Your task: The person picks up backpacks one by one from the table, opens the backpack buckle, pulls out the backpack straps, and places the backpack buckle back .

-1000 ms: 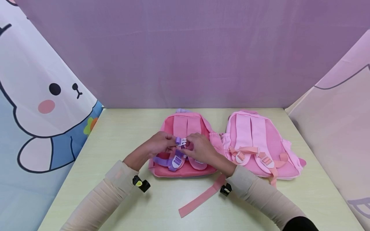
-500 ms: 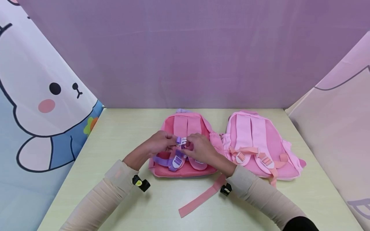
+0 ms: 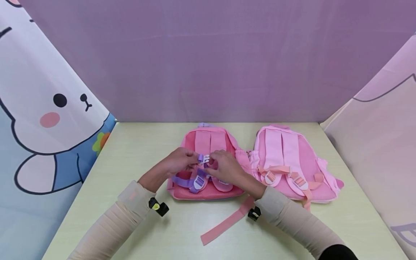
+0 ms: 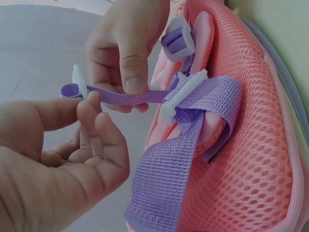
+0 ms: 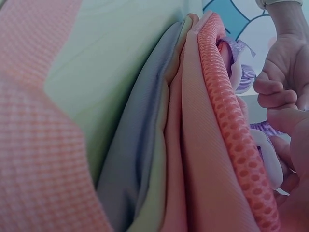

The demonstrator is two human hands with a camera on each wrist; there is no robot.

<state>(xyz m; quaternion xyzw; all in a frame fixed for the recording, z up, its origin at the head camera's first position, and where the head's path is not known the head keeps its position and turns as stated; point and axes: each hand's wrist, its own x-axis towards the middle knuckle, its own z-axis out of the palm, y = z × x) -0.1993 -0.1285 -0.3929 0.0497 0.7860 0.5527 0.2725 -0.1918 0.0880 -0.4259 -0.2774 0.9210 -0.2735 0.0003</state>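
Note:
A pink backpack (image 3: 208,194) with a mesh back panel lies back side up, its purple webbing strap (image 4: 123,97) threaded through white adjusters. At that strap's end is a white pronged buckle (image 3: 206,159), lifted over the bag's middle. My left hand (image 3: 180,159) pinches the strap beside the buckle between thumb and fingers. From the other side my right hand (image 3: 227,167) pinches the same strap, its thumb (image 4: 133,77) pressed on the webbing in the left wrist view. A white adjuster (image 4: 186,94) sits just past that thumb. The right wrist view shows mostly the backpack's side (image 5: 203,125).
To the right lies a lighter pink backpack (image 3: 273,146) with orange straps (image 3: 279,168). A flat salmon strap (image 3: 227,222) runs across the pale table (image 3: 139,144) toward the front. Fabric panels (image 3: 227,72) stand behind and at both sides.

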